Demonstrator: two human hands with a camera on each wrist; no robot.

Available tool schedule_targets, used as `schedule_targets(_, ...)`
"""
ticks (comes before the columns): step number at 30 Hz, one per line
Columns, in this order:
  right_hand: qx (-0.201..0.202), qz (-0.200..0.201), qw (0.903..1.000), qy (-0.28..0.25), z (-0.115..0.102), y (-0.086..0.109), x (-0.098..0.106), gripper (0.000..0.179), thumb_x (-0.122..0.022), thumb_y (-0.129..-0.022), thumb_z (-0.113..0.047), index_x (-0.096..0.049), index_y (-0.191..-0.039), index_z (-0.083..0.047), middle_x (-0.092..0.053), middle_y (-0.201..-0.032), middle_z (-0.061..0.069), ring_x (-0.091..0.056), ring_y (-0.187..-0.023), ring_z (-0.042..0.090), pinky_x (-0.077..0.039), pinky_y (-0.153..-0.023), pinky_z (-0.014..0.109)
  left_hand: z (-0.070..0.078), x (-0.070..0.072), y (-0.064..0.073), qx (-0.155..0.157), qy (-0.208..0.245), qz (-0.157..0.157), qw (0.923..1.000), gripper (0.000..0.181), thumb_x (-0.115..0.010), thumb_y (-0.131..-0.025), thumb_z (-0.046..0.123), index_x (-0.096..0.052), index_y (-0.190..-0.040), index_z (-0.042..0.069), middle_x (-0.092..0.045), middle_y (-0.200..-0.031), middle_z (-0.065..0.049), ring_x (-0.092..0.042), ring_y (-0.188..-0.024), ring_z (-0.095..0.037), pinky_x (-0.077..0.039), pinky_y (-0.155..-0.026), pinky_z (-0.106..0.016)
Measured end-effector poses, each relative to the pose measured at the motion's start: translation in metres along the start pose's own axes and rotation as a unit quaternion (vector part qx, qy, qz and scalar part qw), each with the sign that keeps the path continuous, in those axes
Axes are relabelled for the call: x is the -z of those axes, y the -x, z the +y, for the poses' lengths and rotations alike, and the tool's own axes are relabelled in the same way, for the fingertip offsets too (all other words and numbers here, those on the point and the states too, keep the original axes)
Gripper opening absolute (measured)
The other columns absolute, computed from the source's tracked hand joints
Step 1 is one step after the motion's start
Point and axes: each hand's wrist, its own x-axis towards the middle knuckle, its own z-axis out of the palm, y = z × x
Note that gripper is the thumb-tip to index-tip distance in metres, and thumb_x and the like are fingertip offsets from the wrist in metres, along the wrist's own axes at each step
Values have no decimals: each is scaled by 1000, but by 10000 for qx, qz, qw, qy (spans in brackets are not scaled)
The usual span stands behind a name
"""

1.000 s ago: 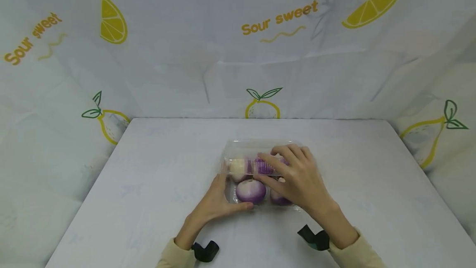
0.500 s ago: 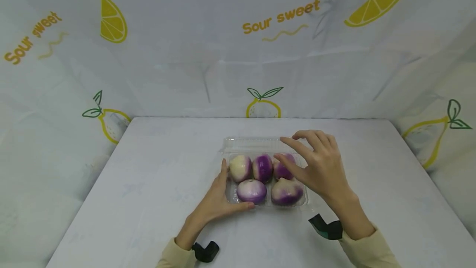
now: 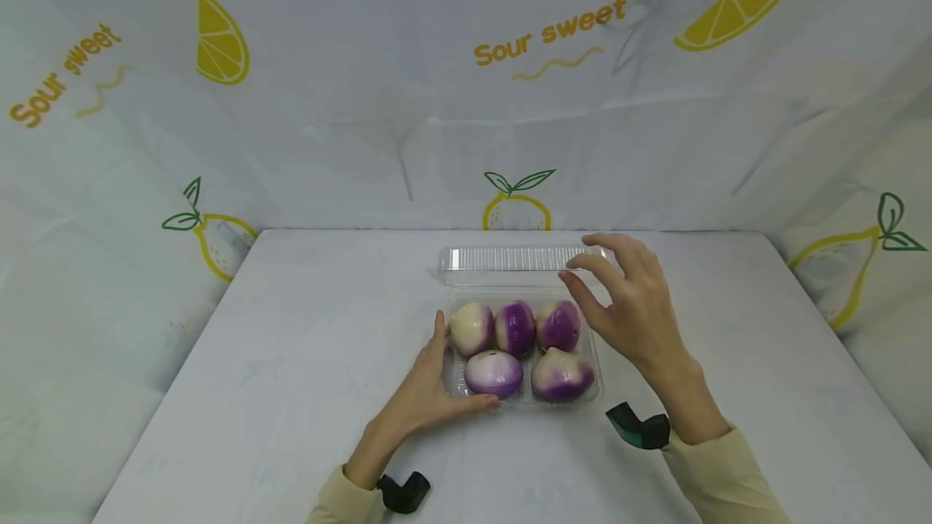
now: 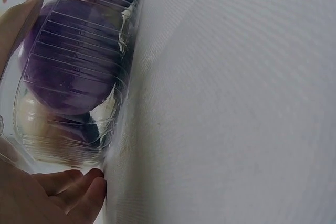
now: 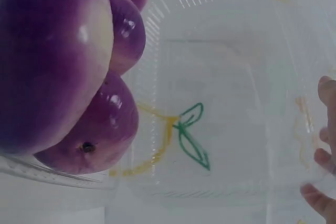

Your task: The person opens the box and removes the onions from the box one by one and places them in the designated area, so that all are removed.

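On the white surface point(image 3: 291, 395), the clear box point(image 3: 526, 403) of purple-white vegetables point(image 3: 557, 375) sits against the left hand point(image 3: 424, 396), thumb and fingers spread; beyond, its open lid point(image 3: 502, 259) runs sideways to the nearer right hand point(image 3: 635, 306), fingers parted, contact unclear.

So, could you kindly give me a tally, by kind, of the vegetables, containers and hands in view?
Purple-and-white vegetables: 5
Clear plastic container, counted together with its open lid: 1
Hands, the left hand and the right hand: 2
Total: 8
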Motion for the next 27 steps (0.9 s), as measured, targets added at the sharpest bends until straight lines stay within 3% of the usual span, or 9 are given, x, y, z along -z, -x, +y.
schedule_targets(4, -324, 291, 9986, -293, 10, 3, -5, 45, -50, -107, -44, -71, -105, -5, -57, -130, 24, -52, -120, 42, -45, -94, 32, 0, 0, 0, 20, 18, 1, 10000, 145, -90, -70, 55, 9, -164, 7, -18, -170, -21, -20, -158, -39, -24, -126, -60)
schedule_targets(7, -485, 336, 9970, -510, 17, 6, -8, 41, -55, -105, -41, -68, -119, -5, -50, -137, 25, -50, -123, 43, -45, -88, 36, 0, -1, 1, 3, 35, -2, 10000, 144, -91, -70, 54, 9, -164, 6, -18, -171, -21, -20, -158, -39, -23, -126, -60)
schedule_targets(9, -566, 202, 9963, -617, 21, 7, -9, 38, -67, -100, -29, -63, -129, -5, -45, -140, 25, -50, -122, 42, -46, -85, 41, -1, -1, 0, -13, 55, -1, 10000, 145, -91, -70, 54, 9, -164, 6, -17, -171, -20, -19, -158, -39, -23, -126, -60)
schedule_targets(12, -618, -70, 9954, -729, 27, 9, -10, 60, -78, -86, -4, -53, -140, -4, -41, -141, 25, -52, -120, 41, -49, -92, 30, -2, -1, 0, -20, 67, -1, 10000, 145, -91, -70, 54, 9, -164, 6, -17, -171, -19, -19, -158, -38, -23, -126, -59)
schedule_targets(15, -669, -234, 9941, -827, 32, 11, -12, 83, -80, -75, 13, -43, -148, -2, -41, -139, 27, -55, -116, 39, -43, -101, 11, -3, -1, -1, -56, 64, 3, 10000, 145, -91, -71, 54, 10, -164, 6, -18, -171, -18, -19, -158, -37, -23, -126, -59)
schedule_targets(18, -727, -341, 9928, -893, 35, 14, -14, 90, -78, -75, 16, -36, -153, -1, -43, -137, 30, -56, -114, 39, -37, -108, 6, -4, -1, -1, -86, 62, -1, 9999, 146, -90, -71, 54, 11, -163, 6, -18, -171, -18, -18, -158, -36, -23, -127, -58)
schedule_targets(23, -868, -510, 9904, -952, 39, 17, -16, 96, -76, -78, 15, -26, -158, 0, -44, -134, 33, -57, -114, 41, -36, -108, 4, -3, -1, -1, -56, 83, -4, 9999, 145, -90, -71, 54, 11, -163, 6, -17, -171, -19, -17, -159, -37, -22, -126, -59)
schedule_targets(27, -1129, -727, 9849, -1092, 44, 20, -17, 101, -75, -80, 14, -17, -161, 1, -46, -133, 33, -59, -114, 44, -40, -109, 7, -3, -1, -1, -50, 97, -5, 9999, 146, -91, -71, 53, 12, -163, 7, -17, -171, -18, -17, -159, -36, -22, -127, -59)
